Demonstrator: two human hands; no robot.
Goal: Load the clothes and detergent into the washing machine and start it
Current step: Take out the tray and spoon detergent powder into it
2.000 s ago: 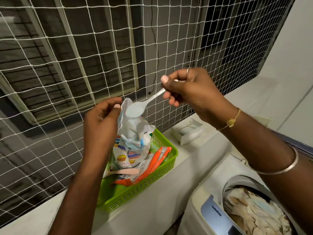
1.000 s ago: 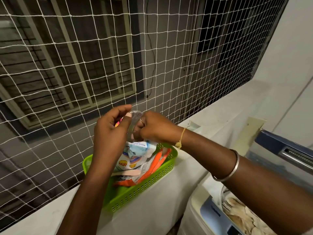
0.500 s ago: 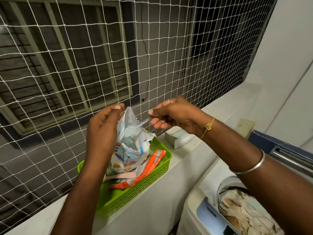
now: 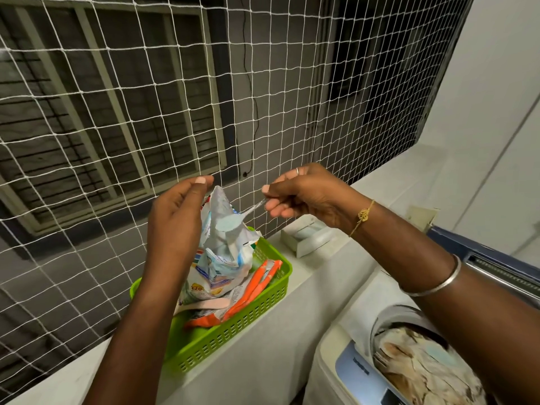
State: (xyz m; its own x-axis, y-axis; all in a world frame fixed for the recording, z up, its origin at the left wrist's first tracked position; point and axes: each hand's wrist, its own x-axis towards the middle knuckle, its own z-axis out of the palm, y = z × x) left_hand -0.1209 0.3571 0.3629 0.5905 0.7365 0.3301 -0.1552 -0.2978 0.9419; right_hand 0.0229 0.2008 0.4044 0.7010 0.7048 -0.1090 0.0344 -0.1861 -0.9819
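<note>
Centrally, the left hand (image 4: pixel 175 226) curls its fingers (image 4: pixel 198 182) on the top edge of the detergent pouch (image 4: pixel 225 252), which stands upright in the green basket (image 4: pixel 248 311) on the bench (image 4: pixel 315 264). The right hand (image 4: pixel 304 197) has its fingers (image 4: pixel 274 204) pressed together, pinching the handle of a clear spoon (image 4: pixel 233 225). The spoon's bowl, holding pale blue powder, sits at the pouch's mouth just beside the left fingers. At lower right, clothes (image 4: pixel 418 366) fill the open washing machine (image 4: pixel 344 366).

We find the white top-loading washing machine (image 4: pixel 344 349) cut off at the near right edges. The left hand (image 4: pixel 175 226) hides the left side of the crumpled white-blue detergent pouch (image 4: pixel 229 252); we cannot read its print.
</note>
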